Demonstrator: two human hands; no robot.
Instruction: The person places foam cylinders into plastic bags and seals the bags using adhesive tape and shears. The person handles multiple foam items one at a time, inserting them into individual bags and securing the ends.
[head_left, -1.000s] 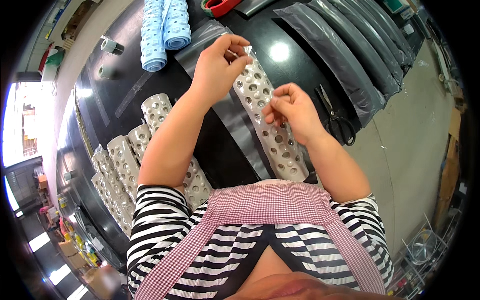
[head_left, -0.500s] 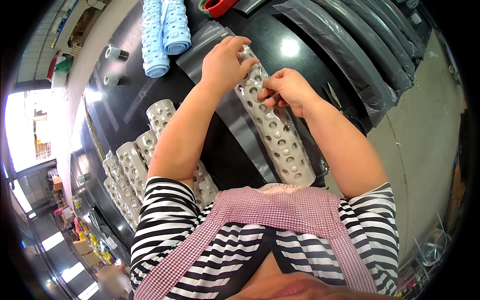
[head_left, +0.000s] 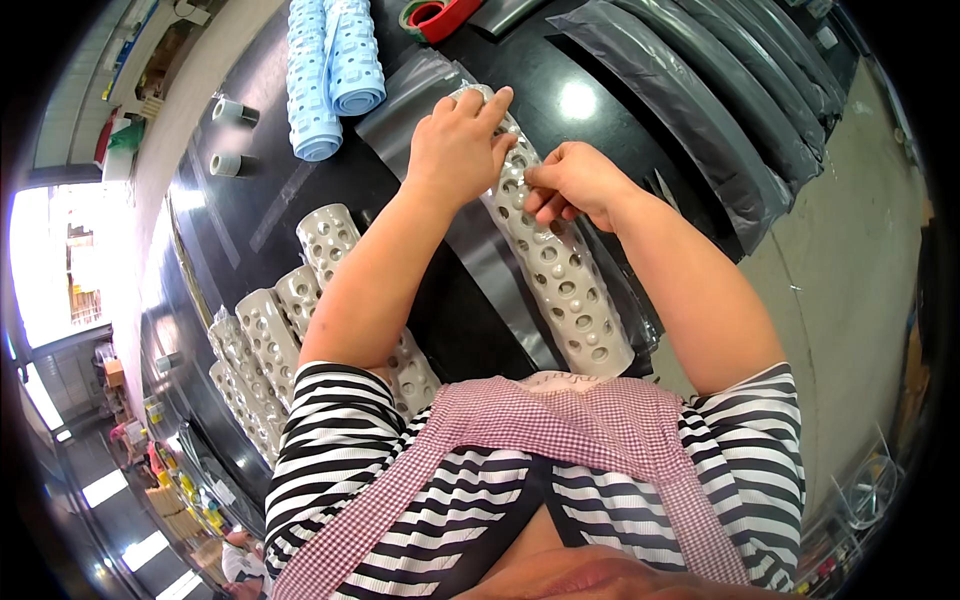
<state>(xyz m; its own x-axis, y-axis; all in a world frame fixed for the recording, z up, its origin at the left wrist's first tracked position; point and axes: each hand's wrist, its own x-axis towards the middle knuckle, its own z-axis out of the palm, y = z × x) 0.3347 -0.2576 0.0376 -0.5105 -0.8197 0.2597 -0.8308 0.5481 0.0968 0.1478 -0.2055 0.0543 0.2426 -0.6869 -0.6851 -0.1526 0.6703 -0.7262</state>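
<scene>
A beige rolled bath mat (head_left: 568, 285) with round holes lies lengthwise in front of me. Shiny clear film shows on its surface. Over its far end, my left hand (head_left: 460, 145) grips the roll, fingers across the top and thumb on the near side. My right hand (head_left: 575, 185) is closed in a pinch against the roll's right side, a little nearer to me. What sits between those fingertips is too small to make out. Beneath the roll lies a flat dark grey plastic bag (head_left: 490, 265).
Several more beige rolled mats (head_left: 265, 335) stand at the left. Blue rolled mats (head_left: 335, 75) lie at the far left, near red tape (head_left: 440, 18). Filled grey bags (head_left: 680, 110) are stacked at the far right, with scissors (head_left: 665, 190) beside them. Two small pale rolls (head_left: 228, 163) sit leftward.
My left hand has shifted slightly nearer along the roll, its fingers now more over the top. The right hand has barely moved and stays pinched.
</scene>
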